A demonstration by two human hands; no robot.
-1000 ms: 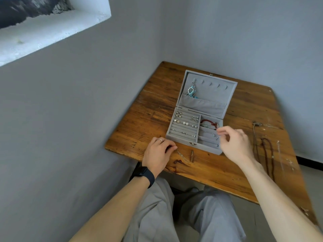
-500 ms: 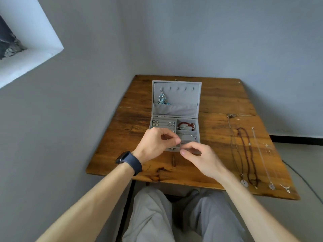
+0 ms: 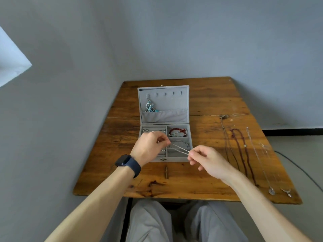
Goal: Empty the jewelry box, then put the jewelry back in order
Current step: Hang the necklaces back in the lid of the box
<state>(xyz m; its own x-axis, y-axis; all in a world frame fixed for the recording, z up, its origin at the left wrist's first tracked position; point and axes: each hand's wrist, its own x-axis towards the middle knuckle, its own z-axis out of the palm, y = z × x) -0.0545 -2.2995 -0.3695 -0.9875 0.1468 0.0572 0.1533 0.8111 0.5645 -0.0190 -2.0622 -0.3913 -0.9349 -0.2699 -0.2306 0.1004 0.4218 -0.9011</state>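
A grey jewelry box (image 3: 164, 109) stands open on the wooden table (image 3: 209, 105). A turquoise piece (image 3: 149, 107) hangs in its lid. A red bead bracelet (image 3: 177, 132) lies in the upper right compartment, with a thin silver bangle (image 3: 181, 142) in the one below it. Small earrings fill the left rows. My left hand (image 3: 150, 147) and my right hand (image 3: 206, 158) each pinch one end of a thin silver chain (image 3: 180, 149), stretched taut between them over the front of the box.
Several necklaces lie in straight lines on the right side of the table, among them a dark red beaded one (image 3: 242, 151) and a silver chain with a round pendant (image 3: 258, 159). A small dark pin (image 3: 166, 172) lies before the box. Grey walls close in at left and behind.
My left hand lifted off the table edge and met my right hand over the box. Both took the silver chain and pulled it straight. The camera swung to face the table squarely.
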